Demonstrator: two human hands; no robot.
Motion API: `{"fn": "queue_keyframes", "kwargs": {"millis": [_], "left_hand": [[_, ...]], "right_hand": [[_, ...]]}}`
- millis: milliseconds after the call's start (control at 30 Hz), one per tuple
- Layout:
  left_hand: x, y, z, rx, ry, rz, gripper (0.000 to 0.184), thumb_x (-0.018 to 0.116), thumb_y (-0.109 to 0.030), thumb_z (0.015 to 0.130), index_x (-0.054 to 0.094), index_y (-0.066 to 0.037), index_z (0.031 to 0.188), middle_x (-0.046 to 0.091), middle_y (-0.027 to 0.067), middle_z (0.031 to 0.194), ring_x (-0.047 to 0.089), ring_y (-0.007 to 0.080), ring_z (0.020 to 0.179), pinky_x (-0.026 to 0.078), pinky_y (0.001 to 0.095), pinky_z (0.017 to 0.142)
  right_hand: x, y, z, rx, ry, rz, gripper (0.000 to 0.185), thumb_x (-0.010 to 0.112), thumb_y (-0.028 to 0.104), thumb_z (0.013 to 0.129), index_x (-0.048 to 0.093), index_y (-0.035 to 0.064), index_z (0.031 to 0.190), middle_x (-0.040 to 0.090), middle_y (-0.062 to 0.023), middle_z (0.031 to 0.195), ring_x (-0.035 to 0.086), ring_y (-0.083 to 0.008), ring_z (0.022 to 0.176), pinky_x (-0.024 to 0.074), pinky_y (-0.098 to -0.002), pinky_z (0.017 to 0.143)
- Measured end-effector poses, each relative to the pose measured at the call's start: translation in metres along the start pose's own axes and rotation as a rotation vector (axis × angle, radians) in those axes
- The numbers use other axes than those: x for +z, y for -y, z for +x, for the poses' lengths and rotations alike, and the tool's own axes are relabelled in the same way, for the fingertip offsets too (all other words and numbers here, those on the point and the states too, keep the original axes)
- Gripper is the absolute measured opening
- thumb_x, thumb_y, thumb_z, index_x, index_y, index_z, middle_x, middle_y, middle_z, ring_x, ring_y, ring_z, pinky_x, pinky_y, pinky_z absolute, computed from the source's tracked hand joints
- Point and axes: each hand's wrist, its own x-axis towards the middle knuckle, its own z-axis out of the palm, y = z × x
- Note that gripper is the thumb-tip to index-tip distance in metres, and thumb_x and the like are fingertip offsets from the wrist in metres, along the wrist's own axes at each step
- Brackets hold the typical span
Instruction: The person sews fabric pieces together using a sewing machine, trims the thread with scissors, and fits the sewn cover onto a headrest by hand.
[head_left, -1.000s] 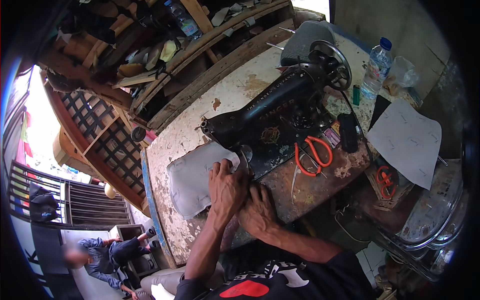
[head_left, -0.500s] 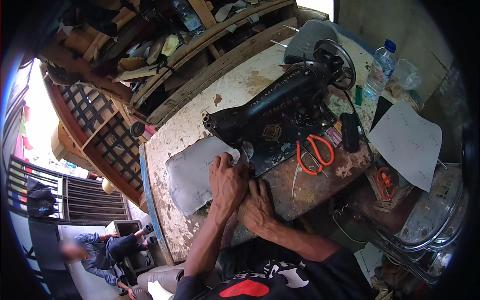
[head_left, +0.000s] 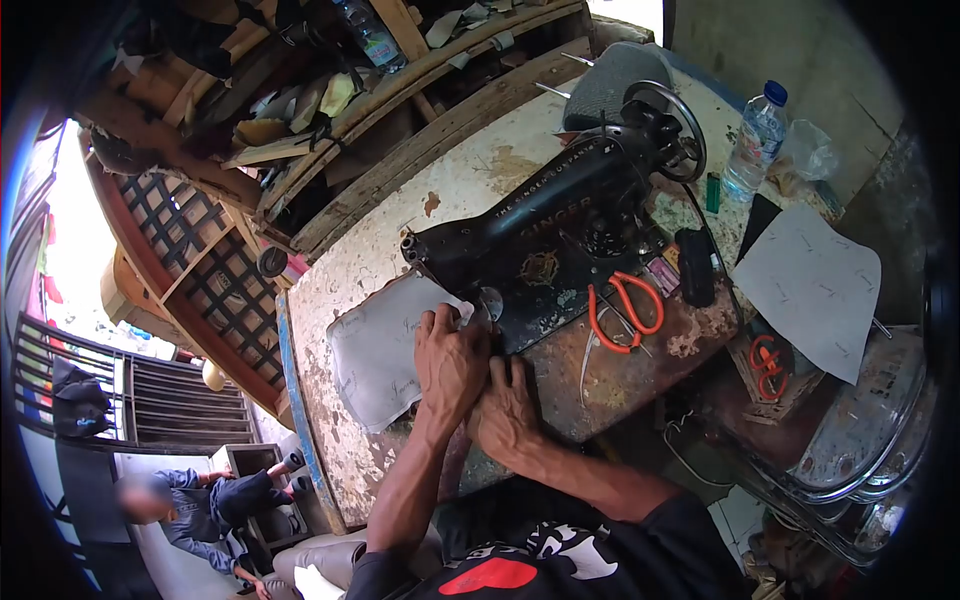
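A light grey sheet (head_left: 375,345) with faint printed lettering lies on the worktable, its right edge close under the head of a black Singer sewing machine (head_left: 545,215). My left hand (head_left: 450,365) is bent over that edge, fingers curled and gripping it beside the round metal plate (head_left: 490,303). Against it, just to the right at the front of the machine bed, rests my right hand (head_left: 505,415). Its fingers are bent and close together, and whatever lies under them is hidden. Both thumbs are out of sight.
Orange-handled scissors (head_left: 628,312) lie right of my hands, near a black case (head_left: 695,268). A water bottle (head_left: 755,142) stands by the handwheel (head_left: 685,130). Another printed sheet (head_left: 815,285) and a second orange-handled tool (head_left: 768,368) are at right. A person (head_left: 205,510) sits at lower left.
The whole view has shifted slightly left. My hands keep nearly the same place against the sheet and the machine.
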Motion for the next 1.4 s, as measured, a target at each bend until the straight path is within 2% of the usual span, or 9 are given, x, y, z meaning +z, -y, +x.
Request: {"fn": "queue_keyframes", "kwargs": {"millis": [267, 500, 767, 867, 1033, 1133, 1200, 1300, 1400], "left_hand": [[0.005, 0.005, -0.001, 0.042, -0.017, -0.022, 0.017, 0.078, -0.021, 0.083, 0.083, -0.013, 0.097, 0.063, 0.0131, 0.099, 0.060, 0.0340, 0.097, 0.051, 0.0461, 0.083], [0.007, 0.013, -0.001, 0.120, 0.014, -0.004, 0.016, 0.080, -0.019, 0.082, 0.083, -0.012, 0.096, 0.066, 0.0105, 0.101, 0.062, 0.0316, 0.098, 0.054, 0.0441, 0.081], [0.011, 0.012, 0.002, 0.119, -0.034, -0.094, 0.012, 0.080, -0.015, 0.076, 0.081, -0.008, 0.086, 0.063, 0.0085, 0.099, 0.062, 0.0294, 0.093, 0.054, 0.0441, 0.076], [0.010, 0.012, 0.002, 0.108, -0.008, -0.121, 0.012, 0.080, -0.015, 0.076, 0.081, -0.008, 0.085, 0.063, 0.0079, 0.098, 0.063, 0.0293, 0.094, 0.055, 0.0443, 0.076], [0.012, 0.014, 0.003, 0.099, 0.017, -0.152, 0.011, 0.080, -0.015, 0.076, 0.081, -0.008, 0.086, 0.064, 0.0074, 0.100, 0.064, 0.0299, 0.095, 0.056, 0.0443, 0.078], [0.008, 0.010, 0.001, 0.067, 0.054, -0.166, 0.010, 0.079, -0.014, 0.080, 0.081, -0.008, 0.087, 0.065, 0.0088, 0.104, 0.065, 0.0313, 0.098, 0.057, 0.0454, 0.080], [0.006, 0.007, -0.001, 0.033, 0.108, -0.196, 0.011, 0.077, -0.014, 0.085, 0.081, -0.007, 0.092, 0.064, 0.0125, 0.106, 0.065, 0.0341, 0.100, 0.057, 0.0468, 0.082], [0.007, 0.012, -0.002, -0.018, 0.180, -0.347, 0.014, 0.074, -0.013, 0.089, 0.080, -0.005, 0.098, 0.063, 0.0176, 0.110, 0.064, 0.0382, 0.104, 0.056, 0.0487, 0.088], [0.000, 0.011, -0.002, -0.037, 0.275, -0.337, 0.020, 0.070, -0.009, 0.090, 0.079, -0.004, 0.107, 0.062, 0.0223, 0.115, 0.063, 0.0419, 0.107, 0.054, 0.0494, 0.095]], "right_hand": [[-0.020, 0.005, 0.005, -0.112, 0.153, -0.220, 0.033, 0.065, 0.030, 0.090, 0.082, 0.0097, 0.110, 0.074, -0.0086, 0.110, 0.048, -0.0316, 0.118, 0.0337, -0.0570, 0.105], [-0.020, 0.005, 0.006, -0.122, 0.222, -0.179, 0.035, 0.064, 0.030, 0.091, 0.083, 0.0090, 0.111, 0.076, -0.0079, 0.110, 0.048, -0.0315, 0.119, 0.0332, -0.0571, 0.105], [-0.021, 0.005, 0.008, -0.123, 0.302, -0.178, 0.035, 0.064, 0.032, 0.091, 0.084, 0.0112, 0.111, 0.076, -0.0086, 0.110, 0.048, -0.0325, 0.121, 0.0325, -0.0589, 0.107], [-0.012, 0.005, 0.005, -0.123, 0.173, -0.190, 0.034, 0.064, 0.032, 0.091, 0.085, 0.0117, 0.110, 0.076, -0.0089, 0.110, 0.048, -0.0332, 0.122, 0.0327, -0.0601, 0.108], [-0.020, 0.007, 0.008, -0.108, 0.251, -0.193, 0.035, 0.065, 0.033, 0.091, 0.085, 0.0119, 0.110, 0.076, -0.0097, 0.112, 0.048, -0.0339, 0.122, 0.0321, -0.0616, 0.109], [-0.021, 0.007, 0.008, -0.119, 0.317, -0.215, 0.037, 0.064, 0.033, 0.091, 0.083, 0.0108, 0.114, 0.075, -0.0099, 0.116, 0.048, -0.0343, 0.122, 0.0318, -0.0616, 0.110], [-0.017, 0.005, 0.005, -0.116, 0.119, -0.150, 0.034, 0.070, 0.026, 0.085, 0.079, 0.0033, 0.109, 0.072, -0.0133, 0.109, 0.048, -0.0347, 0.116, 0.0338, -0.0570, 0.108], [-0.020, 0.004, 0.006, -0.129, 0.208, -0.120, 0.035, 0.069, 0.024, 0.086, 0.076, 0.0025, 0.112, 0.070, -0.0126, 0.113, 0.048, -0.0353, 0.116, 0.0341, -0.0565, 0.107], [-0.021, 0.004, 0.005, -0.094, 0.158, -0.067, 0.034, 0.068, 0.023, 0.087, 0.075, 0.0022, 0.114, 0.068, -0.0131, 0.116, 0.048, -0.0356, 0.117, 0.0336, -0.0557, 0.108]]}}
